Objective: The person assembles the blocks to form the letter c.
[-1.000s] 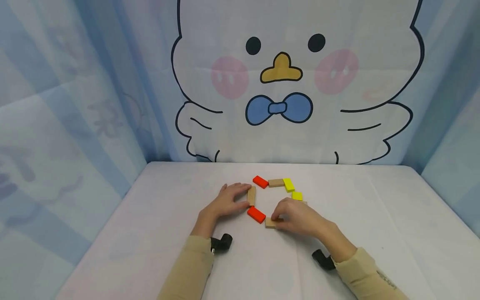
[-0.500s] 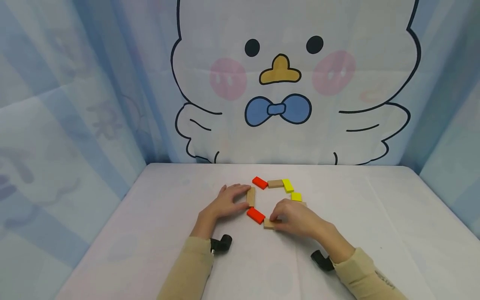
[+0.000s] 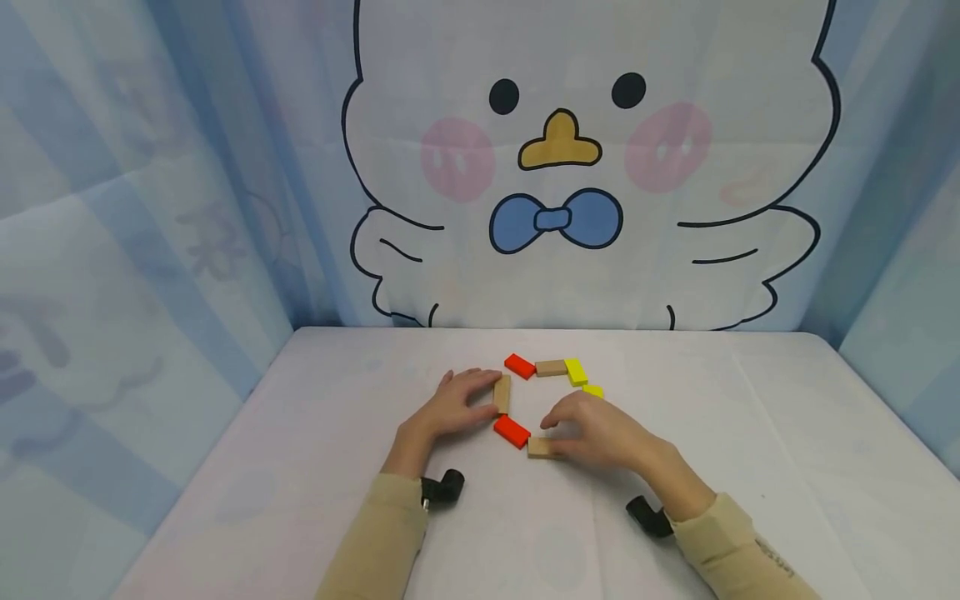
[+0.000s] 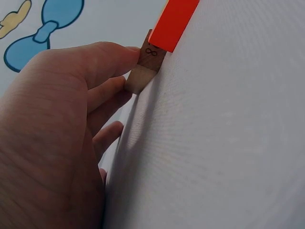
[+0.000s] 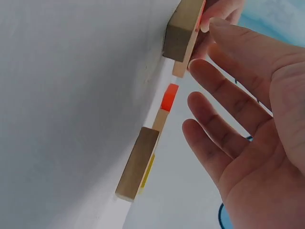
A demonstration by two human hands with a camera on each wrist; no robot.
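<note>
My left hand [image 3: 450, 408] pinches an unpainted wooden block [image 3: 502, 395] by its ends, thumb near and fingers far. In the left wrist view a dark figure-eight mark shows on that wooden block [image 4: 151, 56]. A red block [image 3: 512, 432] lies at its near end. Touching the red one's corner is another wooden block [image 3: 540, 447]. My right hand [image 3: 606, 432] is just over this block's right part, fingers spread apart. In the right wrist view the wooden block [image 5: 183, 31] sits by the thumb, with no grip on it.
Further blocks continue the ring: a red block [image 3: 520, 366], a wooden block [image 3: 551, 367], a yellow block [image 3: 576, 372] and a second yellow block [image 3: 592, 391]. Another wooden block [image 5: 138, 164], hidden by my right hand in the head view, shows in the right wrist view. White cloth covers the table [image 3: 300, 517].
My right hand has let go of the near wooden block, its index finger lifting away from the thumb. My left hand keeps its hold on its block.
</note>
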